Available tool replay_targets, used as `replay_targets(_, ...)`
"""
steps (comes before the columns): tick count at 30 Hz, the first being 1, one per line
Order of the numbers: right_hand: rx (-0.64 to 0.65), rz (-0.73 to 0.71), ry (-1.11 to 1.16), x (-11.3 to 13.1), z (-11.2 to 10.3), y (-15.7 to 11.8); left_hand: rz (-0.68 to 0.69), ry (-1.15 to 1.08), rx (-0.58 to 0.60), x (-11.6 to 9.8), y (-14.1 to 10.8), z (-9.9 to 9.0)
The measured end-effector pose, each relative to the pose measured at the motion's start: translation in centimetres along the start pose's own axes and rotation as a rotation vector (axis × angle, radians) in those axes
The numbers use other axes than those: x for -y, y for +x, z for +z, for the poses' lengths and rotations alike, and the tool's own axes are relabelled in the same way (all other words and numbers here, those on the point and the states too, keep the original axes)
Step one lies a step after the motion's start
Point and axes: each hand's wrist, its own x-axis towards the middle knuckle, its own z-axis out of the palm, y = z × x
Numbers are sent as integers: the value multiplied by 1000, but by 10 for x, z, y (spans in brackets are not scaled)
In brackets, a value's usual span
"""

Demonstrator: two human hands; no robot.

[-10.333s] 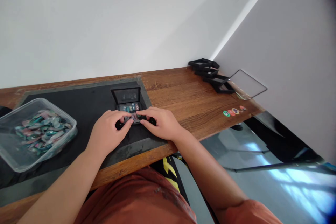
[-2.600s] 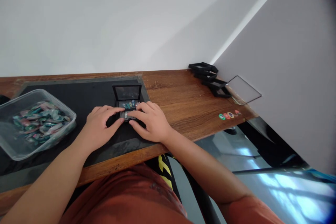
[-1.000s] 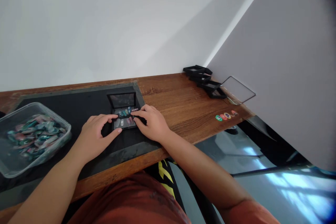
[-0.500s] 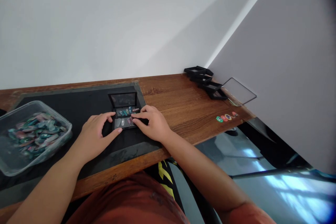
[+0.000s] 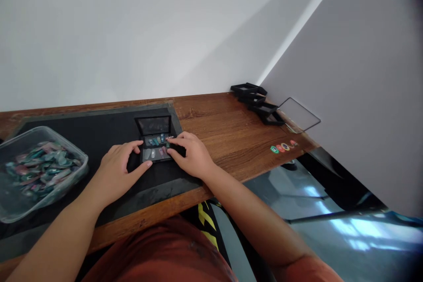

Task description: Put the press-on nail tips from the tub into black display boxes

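A small black hinged case (image 5: 157,161) lies on the dark mat with its lid (image 5: 153,125) raised. Two rows of what look like press-on nails (image 5: 153,142) sit inside, blue-green ones behind, clear and pink ones in front. My left hand (image 5: 120,169) braces the case's left side, forefinger at the back and thumb at the front corner. Over the right end of the case is my right hand (image 5: 193,155), thumb and forefinger bent toward each other beside the pink nails (image 5: 162,151). Whatever lies between those fingertips is too small to make out.
A clear plastic tub (image 5: 86,158) heaped with loose coloured nails (image 5: 46,169) stands at the left on the mat (image 5: 99,128). Several black cases (image 5: 257,101) are piled at the back right. A thin wire frame (image 5: 302,114) leans by the wall, and round stickers (image 5: 284,146) mark the wooden tabletop (image 5: 211,114).
My right thumb and forefinger have drawn slightly apart and back, showing more of the pink nails. My left hand keeps its place at the case. The whole view has shifted slightly.
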Motion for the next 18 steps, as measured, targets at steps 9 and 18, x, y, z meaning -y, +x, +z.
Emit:
replay_targets(9,20,-1,9,1,-1,0,6,15,7,-2,0,-1)
replay_targets(18,-104,32,67,-15,-2,8,22,35,-2,-1,-1,0)
